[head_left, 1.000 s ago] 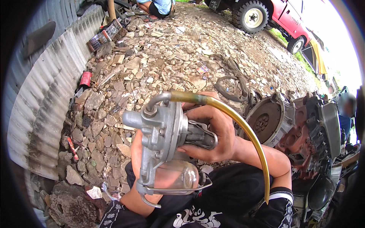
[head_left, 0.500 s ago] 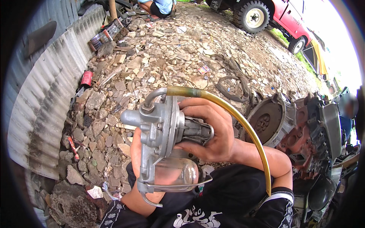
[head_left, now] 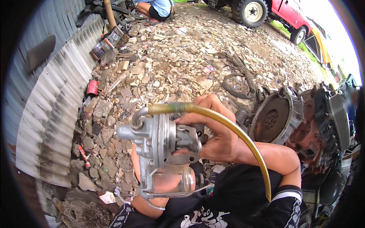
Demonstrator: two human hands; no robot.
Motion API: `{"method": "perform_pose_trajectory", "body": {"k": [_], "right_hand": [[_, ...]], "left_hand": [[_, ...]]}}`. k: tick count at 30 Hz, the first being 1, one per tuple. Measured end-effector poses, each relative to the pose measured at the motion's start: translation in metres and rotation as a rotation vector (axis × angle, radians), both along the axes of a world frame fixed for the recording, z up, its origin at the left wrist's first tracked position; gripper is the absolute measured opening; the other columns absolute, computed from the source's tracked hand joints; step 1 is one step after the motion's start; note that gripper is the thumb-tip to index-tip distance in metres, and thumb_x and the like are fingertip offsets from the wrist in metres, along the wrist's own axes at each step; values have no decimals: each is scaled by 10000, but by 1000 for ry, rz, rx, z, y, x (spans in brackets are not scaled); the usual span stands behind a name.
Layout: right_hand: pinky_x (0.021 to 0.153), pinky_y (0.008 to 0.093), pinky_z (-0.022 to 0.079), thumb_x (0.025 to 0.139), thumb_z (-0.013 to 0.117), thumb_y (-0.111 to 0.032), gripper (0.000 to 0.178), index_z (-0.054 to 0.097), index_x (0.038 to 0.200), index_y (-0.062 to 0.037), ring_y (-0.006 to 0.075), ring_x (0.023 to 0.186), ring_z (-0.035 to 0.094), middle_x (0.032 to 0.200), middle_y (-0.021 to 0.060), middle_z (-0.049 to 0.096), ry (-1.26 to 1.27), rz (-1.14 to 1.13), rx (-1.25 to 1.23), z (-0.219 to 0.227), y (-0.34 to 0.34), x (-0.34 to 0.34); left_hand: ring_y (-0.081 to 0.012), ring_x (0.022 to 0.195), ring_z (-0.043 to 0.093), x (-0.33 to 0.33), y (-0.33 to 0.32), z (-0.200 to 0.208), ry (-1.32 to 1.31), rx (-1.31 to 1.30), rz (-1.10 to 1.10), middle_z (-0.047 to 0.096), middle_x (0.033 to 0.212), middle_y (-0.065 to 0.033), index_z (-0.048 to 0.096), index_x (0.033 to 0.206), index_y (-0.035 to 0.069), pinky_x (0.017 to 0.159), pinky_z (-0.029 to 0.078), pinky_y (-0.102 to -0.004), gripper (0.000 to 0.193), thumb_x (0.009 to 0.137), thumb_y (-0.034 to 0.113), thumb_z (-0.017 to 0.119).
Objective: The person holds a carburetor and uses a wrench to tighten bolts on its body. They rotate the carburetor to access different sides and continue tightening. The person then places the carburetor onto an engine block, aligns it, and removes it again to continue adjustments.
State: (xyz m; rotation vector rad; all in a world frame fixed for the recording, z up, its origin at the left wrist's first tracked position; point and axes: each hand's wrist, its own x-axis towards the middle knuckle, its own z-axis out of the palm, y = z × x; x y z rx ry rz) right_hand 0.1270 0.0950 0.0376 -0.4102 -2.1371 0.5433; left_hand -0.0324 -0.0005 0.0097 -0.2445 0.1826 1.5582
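A grey metal fuel pump [head_left: 146,138] with a clear glass bowl [head_left: 176,180] is held up sideways in front of me. My right hand [head_left: 219,133] is closed round its right end, fingers and thumb on either side of the rocker lever [head_left: 188,138]. My left hand [head_left: 135,161] is behind the pump and holds it there; its fingers are mostly hidden, and some of its skin shows through the glass. From the elbow fitting on top, a yellowish hose [head_left: 237,131] curves over my right hand and down to the right. A wire bail [head_left: 178,194] runs along the bowl.
Stony, littered ground [head_left: 159,72] spreads ahead. Corrugated metal sheets [head_left: 51,117] stand at the left, near a red can [head_left: 92,87]. An engine block with a flywheel [head_left: 272,117] lies at the right. Farther off are a crouching person [head_left: 154,11] and a red vehicle [head_left: 283,13].
The pump and both hands have shifted slightly left and down against the background. The right fingers and lever have changed position, showing more of the mounting flange. The view has moved a little.
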Motion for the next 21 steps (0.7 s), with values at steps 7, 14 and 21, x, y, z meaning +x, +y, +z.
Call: {"method": "perform_pose_trajectory", "body": {"k": [7, 14, 21], "right_hand": [[860, 403, 508, 591, 889, -178, 565, 723, 1127, -117, 279, 1017, 599, 1041, 78, 584, 100, 24, 40, 0, 1, -8], [819, 389, 540, 667, 867, -147, 373, 753, 1018, -93, 259, 963, 640, 995, 73, 639, 146, 26, 120, -1, 2, -6], [939, 426, 501, 720, 846, -400, 503, 724, 1104, -99, 285, 1053, 596, 996, 58, 619, 132, 121, 102, 3, -1, 10]], "left_hand": [[-284, 985, 685, -5, -5, -25, 174, -96, 32, 694, 1130, -144, 626, 1233, 67, 808, 596, -507, 455, 1028, 441, 469], [-263, 941, 684, -15, -19, -34, 77, 10, 68, 689, 1119, -139, 616, 1228, 71, 800, 602, -476, 443, 1013, 440, 501], [-241, 884, 684, -6, -17, -27, 319, -139, 154, 691, 1067, -135, 617, 1197, 31, 795, 605, -390, 441, 989, 408, 520]]}}
